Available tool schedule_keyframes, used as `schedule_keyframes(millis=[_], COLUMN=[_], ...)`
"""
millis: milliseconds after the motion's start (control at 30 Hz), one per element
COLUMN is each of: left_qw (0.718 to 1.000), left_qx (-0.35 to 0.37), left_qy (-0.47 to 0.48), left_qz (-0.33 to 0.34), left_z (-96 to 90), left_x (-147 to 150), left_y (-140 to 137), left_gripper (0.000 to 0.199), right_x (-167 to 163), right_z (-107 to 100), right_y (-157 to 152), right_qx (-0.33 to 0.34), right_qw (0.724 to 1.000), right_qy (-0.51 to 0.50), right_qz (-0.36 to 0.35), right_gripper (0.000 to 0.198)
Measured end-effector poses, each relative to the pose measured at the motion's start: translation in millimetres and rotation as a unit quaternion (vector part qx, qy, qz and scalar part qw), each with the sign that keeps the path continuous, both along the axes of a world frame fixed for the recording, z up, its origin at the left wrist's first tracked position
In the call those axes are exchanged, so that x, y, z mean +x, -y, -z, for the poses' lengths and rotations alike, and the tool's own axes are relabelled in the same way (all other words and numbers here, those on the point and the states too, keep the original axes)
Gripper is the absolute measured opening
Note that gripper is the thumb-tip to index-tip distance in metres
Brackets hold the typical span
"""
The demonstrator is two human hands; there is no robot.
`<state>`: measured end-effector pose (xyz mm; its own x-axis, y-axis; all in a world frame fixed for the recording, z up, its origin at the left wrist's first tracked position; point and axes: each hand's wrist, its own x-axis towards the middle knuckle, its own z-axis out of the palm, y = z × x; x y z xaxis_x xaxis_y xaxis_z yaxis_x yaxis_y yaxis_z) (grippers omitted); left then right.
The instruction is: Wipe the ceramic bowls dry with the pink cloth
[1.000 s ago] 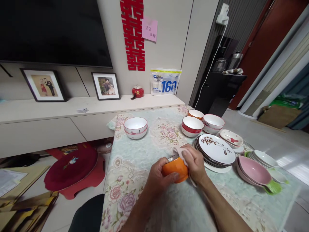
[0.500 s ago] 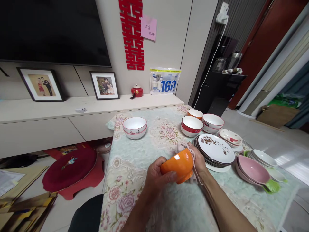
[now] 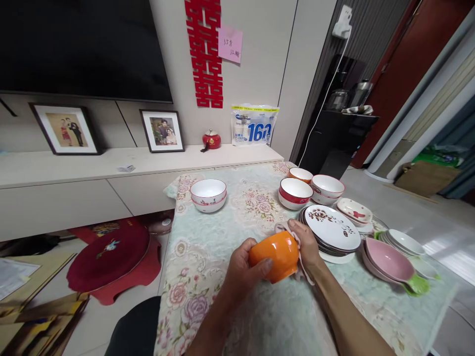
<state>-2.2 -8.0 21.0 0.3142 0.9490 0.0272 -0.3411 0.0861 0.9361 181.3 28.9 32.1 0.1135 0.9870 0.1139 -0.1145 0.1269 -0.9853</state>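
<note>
An orange bowl (image 3: pixel 276 253) is tipped on its side just above the table, its mouth facing away from me. My left hand (image 3: pixel 244 269) grips its near side, thumb on the base. On the bowl's right side, my right hand (image 3: pixel 306 244) presses a small pale cloth (image 3: pixel 282 228) against the rim. The cloth's edges hang out below my right palm. Both hands are over the middle of the floral tablecloth (image 3: pixel 208 252).
Two stacked white bowls (image 3: pixel 208 195) stand at the far left of the table. Red-and-white bowls (image 3: pixel 295 193), a stack of flowered plates (image 3: pixel 331 230), pink dishes (image 3: pixel 389 260) and small white dishes (image 3: pixel 406 243) crowd the right side. A red stool (image 3: pixel 109 257) stands left of the table.
The bowl has turned from base-down under my right hand to lying on its side, raised a little. My right hand with the cloth has moved from its top to its far right rim.
</note>
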Motion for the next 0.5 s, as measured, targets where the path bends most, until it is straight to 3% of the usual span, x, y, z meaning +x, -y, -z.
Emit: schedule_keyframes(millis=[100, 167, 267, 333, 367, 400, 500], left_qw=[0.993, 0.966, 0.907, 0.889, 0.887, 0.890, 0.925], left_qx=[0.061, 0.138, 0.244, 0.280, 0.285, 0.282, 0.237], left_qy=[-0.085, -0.183, -0.280, -0.299, -0.301, -0.301, -0.255], left_qz=[-0.048, -0.118, -0.197, -0.205, -0.201, -0.195, -0.154], left_z=[-5.6, -8.1, -9.0, -9.1, -9.5, -10.0, -11.2], left_x=[1, 3, 6, 7, 6, 6, 2], left_y=[3, 4, 5, 5, 4, 4, 4], left_gripper=[0.037, 0.028, 0.011, 0.010, 0.009, 0.009, 0.020], right_x=[-8, -17, -33, -38, -38, -35, -20], right_z=[-5, -12, -20, -22, -21, -19, -6], right_y=[6, 13, 25, 29, 28, 25, 8], right_qx=[0.060, 0.117, 0.267, 0.335, 0.333, 0.304, 0.131], right_qw=[0.996, 0.985, 0.922, 0.873, 0.874, 0.895, 0.975], right_qy=[0.065, 0.124, 0.279, 0.353, 0.352, 0.326, 0.179], right_qz=[0.002, -0.009, -0.027, -0.037, -0.039, -0.035, 0.017], right_gripper=[0.042, 0.034, 0.020, 0.023, 0.024, 0.024, 0.034])
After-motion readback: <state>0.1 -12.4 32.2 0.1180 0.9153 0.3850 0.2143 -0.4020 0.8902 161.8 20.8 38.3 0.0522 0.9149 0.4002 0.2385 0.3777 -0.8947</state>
